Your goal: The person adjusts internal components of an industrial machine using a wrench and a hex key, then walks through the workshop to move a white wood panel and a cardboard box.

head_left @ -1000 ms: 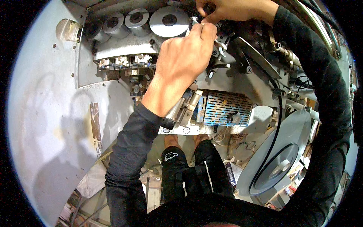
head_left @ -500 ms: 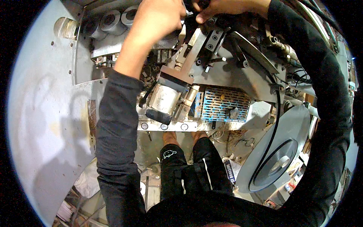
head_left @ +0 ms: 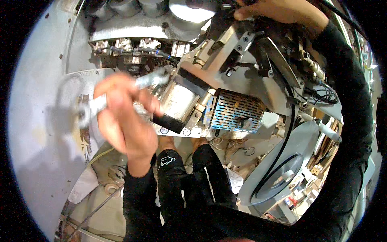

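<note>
My left hand [head_left: 125, 117], smeared by motion, is closed around a silver wrench [head_left: 98, 104]. The wrench sticks out on both sides of the fist, with a ring-like end at the left. Hand and tool are in the air, left of a white cylinder with black end caps [head_left: 176, 101] on the machine. My right hand [head_left: 278, 13] is at the upper edge by a dark part of the machine, next to a small metal piece [head_left: 227, 7]. Its thumb and a finger are bent together; what they grip is hidden.
A slotted blue cover [head_left: 238, 111] sits right of the cylinder. Round grey rollers [head_left: 155, 6] line the upper left. A large grey disc [head_left: 266, 177] with a black cable [head_left: 291, 133] is at the lower right. A grey panel [head_left: 36, 121] rises at the left.
My left hand has come down and to the left, away from the machine's top, with the wrench now showing in it. My right hand stays near the top. The view has shifted somewhat.
</note>
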### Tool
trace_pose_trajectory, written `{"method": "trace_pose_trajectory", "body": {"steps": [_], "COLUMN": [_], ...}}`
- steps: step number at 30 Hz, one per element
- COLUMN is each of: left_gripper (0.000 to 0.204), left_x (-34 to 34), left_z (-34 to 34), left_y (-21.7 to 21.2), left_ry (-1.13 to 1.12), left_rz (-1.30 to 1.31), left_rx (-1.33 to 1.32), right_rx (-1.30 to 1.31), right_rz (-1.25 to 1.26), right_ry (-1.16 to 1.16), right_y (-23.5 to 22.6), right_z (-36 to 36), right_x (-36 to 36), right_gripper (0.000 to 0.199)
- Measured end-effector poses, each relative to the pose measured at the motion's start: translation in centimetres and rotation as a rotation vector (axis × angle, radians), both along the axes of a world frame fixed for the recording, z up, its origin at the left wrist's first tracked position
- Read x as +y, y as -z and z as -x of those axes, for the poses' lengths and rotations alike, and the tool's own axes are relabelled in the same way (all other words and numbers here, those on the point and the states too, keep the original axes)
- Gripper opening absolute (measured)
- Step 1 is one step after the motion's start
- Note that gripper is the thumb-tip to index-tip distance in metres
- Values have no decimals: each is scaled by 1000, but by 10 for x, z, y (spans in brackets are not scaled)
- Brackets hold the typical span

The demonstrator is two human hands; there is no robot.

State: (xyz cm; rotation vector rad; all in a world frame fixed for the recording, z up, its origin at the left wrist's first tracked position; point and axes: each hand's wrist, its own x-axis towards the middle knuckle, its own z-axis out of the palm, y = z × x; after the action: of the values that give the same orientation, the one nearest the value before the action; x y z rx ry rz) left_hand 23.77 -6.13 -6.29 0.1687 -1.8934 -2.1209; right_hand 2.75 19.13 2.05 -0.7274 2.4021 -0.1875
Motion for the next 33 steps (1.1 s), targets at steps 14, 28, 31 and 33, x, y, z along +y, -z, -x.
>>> {"method": "trace_pose_trajectory", "body": {"steps": [14,28,31,33], "left_gripper": [41,49,46,44], "left_x": [-83,-89,-94,-95], "left_z": [-165,-191,-200,-200], "left_y": [57,94,92,96], "left_ry": [-162,-278,-305,-299], "left_rz": [9,-41,-74,-78], "left_rx": [-401,-531,-539,-522], "right_rx": [-2,46,222,392], "right_rz": [-303,-260,-33,90], "right_ry": [271,179,279,296], "right_y": [3,8,29,33], "right_z": [-11,-8,-24,-39], "right_x": [-29,-26,-40,-19], "right_gripper": [34,41,34,31]}}
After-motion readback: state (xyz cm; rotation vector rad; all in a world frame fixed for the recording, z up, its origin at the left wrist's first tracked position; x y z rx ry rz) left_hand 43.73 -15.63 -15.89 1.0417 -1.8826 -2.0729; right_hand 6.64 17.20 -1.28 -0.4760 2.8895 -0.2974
